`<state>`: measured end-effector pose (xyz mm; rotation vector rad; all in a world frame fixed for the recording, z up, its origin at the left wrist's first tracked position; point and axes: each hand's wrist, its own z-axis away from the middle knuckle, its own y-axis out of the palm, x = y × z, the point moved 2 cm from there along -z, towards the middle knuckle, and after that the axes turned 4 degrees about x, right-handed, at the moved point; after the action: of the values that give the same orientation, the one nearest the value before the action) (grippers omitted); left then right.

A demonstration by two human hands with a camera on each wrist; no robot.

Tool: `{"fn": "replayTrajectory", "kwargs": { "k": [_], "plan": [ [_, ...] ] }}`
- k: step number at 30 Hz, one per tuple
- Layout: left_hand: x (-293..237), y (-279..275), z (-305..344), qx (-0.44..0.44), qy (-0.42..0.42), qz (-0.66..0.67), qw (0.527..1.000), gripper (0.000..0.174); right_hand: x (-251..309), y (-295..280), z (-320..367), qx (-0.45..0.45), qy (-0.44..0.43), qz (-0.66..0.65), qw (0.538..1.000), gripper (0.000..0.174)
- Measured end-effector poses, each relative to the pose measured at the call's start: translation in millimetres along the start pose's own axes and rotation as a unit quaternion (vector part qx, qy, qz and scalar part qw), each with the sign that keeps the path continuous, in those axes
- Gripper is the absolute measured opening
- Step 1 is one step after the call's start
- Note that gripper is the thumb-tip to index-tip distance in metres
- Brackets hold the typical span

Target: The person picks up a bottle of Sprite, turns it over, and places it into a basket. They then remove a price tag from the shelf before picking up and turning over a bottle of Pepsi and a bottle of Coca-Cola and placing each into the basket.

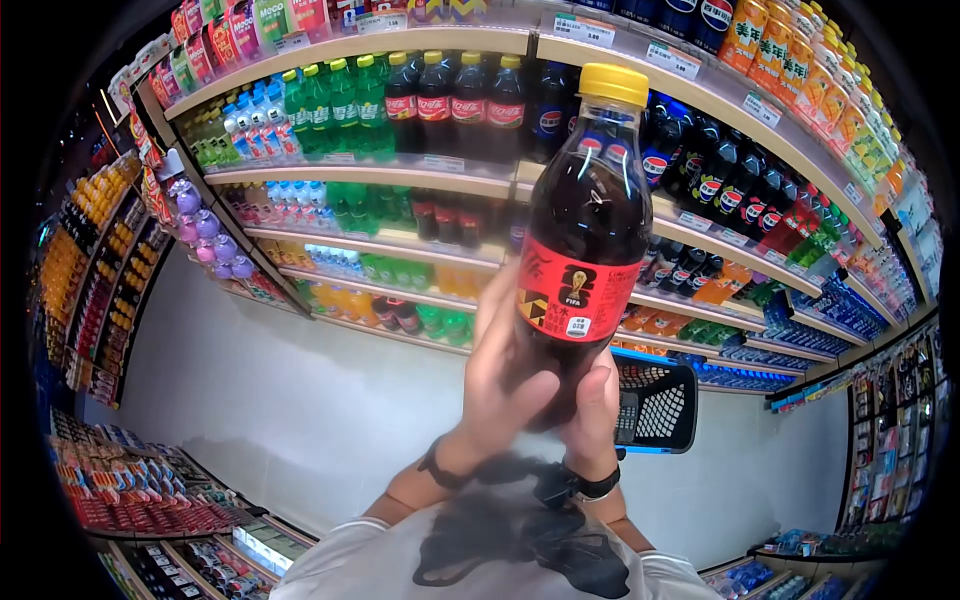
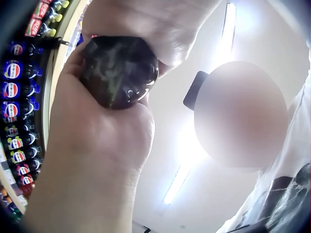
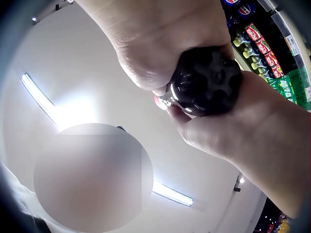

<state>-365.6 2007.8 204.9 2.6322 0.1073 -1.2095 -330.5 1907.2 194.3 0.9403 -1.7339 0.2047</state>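
Observation:
A dark cola bottle (image 1: pixel 590 215) with a yellow cap and a red label is held up in front of my chest, tilted slightly to the right. My left hand (image 1: pixel 492 375) grips its lower part from the left, fingers passing behind it. From the other side my right hand (image 1: pixel 594 405) holds the bottle near its base, thumb on the near side. The label, with a gold trophy print, faces me. Both wrist views look up at the bottle's dark base (image 2: pixel 119 73) between the two palms. Most fingers are hidden behind the bottle.
Shelves (image 1: pixel 370 170) of drinks curve across the front, with cola bottles (image 1: pixel 470 95), green bottles (image 1: pixel 345 95) and orange packs (image 1: pixel 770 45). A black shopping basket (image 1: pixel 655 405) with blue edging stands beyond my right hand. More stocked racks (image 1: pixel 110 270) line the left.

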Motion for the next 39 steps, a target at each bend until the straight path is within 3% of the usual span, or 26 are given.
{"fn": "replayTrajectory", "kwargs": {
  "k": [7,12,15,18,27,30,33,39],
  "plan": [
    [4,13,-7,-0.028,-0.028,0.101,0.994,0.082,2,-6,-2,-0.058,-0.009,0.009,0.998,0.076],
    [18,10,2,-0.02,-0.05,-0.007,0.999,0.077,4,-6,-3,-0.076,-0.042,0.003,0.996,0.067],
    [11,16,-1,-0.031,-0.053,0.107,0.992,0.078,3,-6,-1,-0.088,-0.038,0.019,0.995,0.068],
    [13,15,7,-0.057,-0.011,0.08,0.995,0.078,3,-6,-2,-0.059,-0.039,0.007,0.997,0.07],
    [0,16,7,-0.086,-0.016,0.099,0.991,0.077,2,-1,-7,-0.014,-0.022,-0.058,0.998,0.076],
    [3,11,11,-0.086,-0.05,0.094,0.991,0.075,-4,-10,-3,-0.003,0.045,-0.046,0.998,0.075],
    [17,5,18,-0.095,-0.057,0.025,0.993,0.075,-5,-7,-3,-0.026,0.054,-0.026,0.998,0.073],
    [8,15,10,-0.071,-0.076,0.081,0.991,0.078,-9,-10,-4,-0.028,0.012,-0.052,0.998,0.074]
  ]
}}
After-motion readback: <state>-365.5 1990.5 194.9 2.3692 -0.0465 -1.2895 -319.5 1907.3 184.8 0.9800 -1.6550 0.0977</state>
